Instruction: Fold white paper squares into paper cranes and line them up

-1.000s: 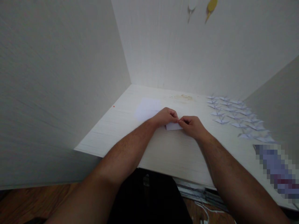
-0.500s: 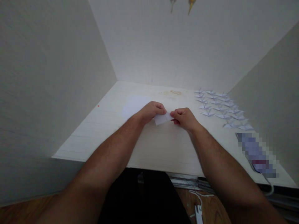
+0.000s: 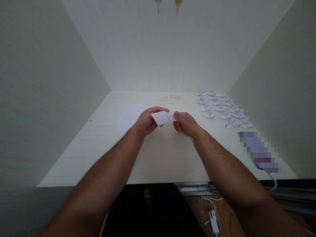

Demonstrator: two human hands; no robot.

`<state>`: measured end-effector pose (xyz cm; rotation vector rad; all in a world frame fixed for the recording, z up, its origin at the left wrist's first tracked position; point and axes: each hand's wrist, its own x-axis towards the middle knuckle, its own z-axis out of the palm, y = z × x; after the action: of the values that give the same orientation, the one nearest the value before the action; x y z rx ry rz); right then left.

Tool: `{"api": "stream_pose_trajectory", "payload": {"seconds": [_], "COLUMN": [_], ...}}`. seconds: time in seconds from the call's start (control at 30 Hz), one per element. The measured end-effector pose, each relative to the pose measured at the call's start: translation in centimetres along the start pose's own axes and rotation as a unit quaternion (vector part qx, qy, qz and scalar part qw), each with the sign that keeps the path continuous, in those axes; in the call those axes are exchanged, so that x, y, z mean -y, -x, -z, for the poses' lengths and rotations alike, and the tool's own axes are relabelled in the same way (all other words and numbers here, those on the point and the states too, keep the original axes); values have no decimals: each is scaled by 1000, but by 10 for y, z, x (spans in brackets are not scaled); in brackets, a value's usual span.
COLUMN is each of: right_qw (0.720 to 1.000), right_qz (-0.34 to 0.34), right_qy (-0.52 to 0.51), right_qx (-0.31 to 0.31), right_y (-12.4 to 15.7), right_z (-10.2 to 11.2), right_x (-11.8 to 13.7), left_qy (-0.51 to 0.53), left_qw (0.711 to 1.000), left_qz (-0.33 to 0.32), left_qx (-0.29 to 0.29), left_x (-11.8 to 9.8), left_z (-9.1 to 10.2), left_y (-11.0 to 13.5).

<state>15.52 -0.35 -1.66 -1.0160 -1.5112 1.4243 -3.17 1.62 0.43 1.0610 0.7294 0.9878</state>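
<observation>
Head view shows, on the left side of the white table with faint grain lines [image 3: 158, 158], a small round orange-red spot [image 3: 90, 120] near the table's side edge. More to the right, a flat white sheet of paper [image 3: 129, 113] lies on the table, partly covered by the left hand [image 3: 145, 122]. This hand is curved behind a small folded piece of white paper [image 3: 161, 118] and touches it; whether its fingers press firmly, I cannot tell. The folded piece is in front of the person, between the two hands, and it is tilted. The right hand [image 3: 185, 123] pinches its right end with the thumb on top; the hands are apart from each other. Further right, several rows of small white folded-paper birds [image 3: 221, 109] stand near the back corner. Nearer to the person, at the far right, lies a flat oblong object with pixelated surface [image 3: 258, 151].
</observation>
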Motion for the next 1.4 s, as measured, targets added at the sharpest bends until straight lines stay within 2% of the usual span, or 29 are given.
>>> {"api": "stream_pose_trajectory", "payload": {"seconds": [0.2,0.37,0.43,0.57,0.63,0.73,1.07,1.4], "right_qw": [999,995,994,994,990,987,986,993], "right_qz": [-22,-7,5,37,37,27,36,66], "right_qy": [-22,-74,-79,26,83,117,133,30], "right_qx": [28,-63,-78,-97,-108,-107,-98,-94], "right_y": [-3,-12,-12,-8,-6,-6,-5,-7], "right_z": [-5,2,6,8,7,6,5,1], "right_x": [0,0,2,5,6,6,7,-2], "left_qy": [-52,-159,-217,-283,-302,-324,-305,-236], "left_qw": [997,983,972,955,949,942,950,967], "left_qz": [-62,-82,-75,-59,-53,-38,-15,0], "left_qx": [-1,-41,-57,-69,-74,-75,-70,-100], "left_x": [5,6,8,9,8,6,6,9], "left_z": [-3,0,0,-3,-4,-5,-3,-2], "left_y": [0,-4,-4,-3,-2,-1,-3,-6]}}
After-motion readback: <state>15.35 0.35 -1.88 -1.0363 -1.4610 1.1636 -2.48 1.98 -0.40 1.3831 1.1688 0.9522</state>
